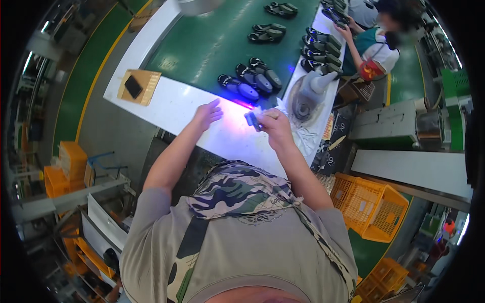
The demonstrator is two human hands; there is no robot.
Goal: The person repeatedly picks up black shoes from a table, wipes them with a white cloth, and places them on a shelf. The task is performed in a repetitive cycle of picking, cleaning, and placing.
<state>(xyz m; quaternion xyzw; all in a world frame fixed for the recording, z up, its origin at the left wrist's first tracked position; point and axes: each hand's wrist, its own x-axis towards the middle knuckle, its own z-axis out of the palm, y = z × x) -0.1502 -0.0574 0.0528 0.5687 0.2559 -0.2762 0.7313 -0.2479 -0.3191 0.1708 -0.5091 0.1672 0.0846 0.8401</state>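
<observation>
My left hand (207, 115) hovers over the white table edge with its fingers stretched out and nothing in it. My right hand (273, 122) is closed on a small dark-blue object (252, 121), whose kind I cannot make out; a bit of whitish material shows beside it. Purple-pink light glows on the white surface between both hands. Just beyond them, several black and grey sandals (243, 88) lie on the green belt (202, 45). To the right of my right hand, a crumpled white cloth (304, 140) lies on the table.
A grey squeeze bottle (316, 86) stands in a round tray at the right. More sandals (319, 53) line the right ledge, where a co-worker (371, 50) handles a pair. A phone (133, 87) rests on cardboard at the left. A yellow crate (369, 207) stands at my right.
</observation>
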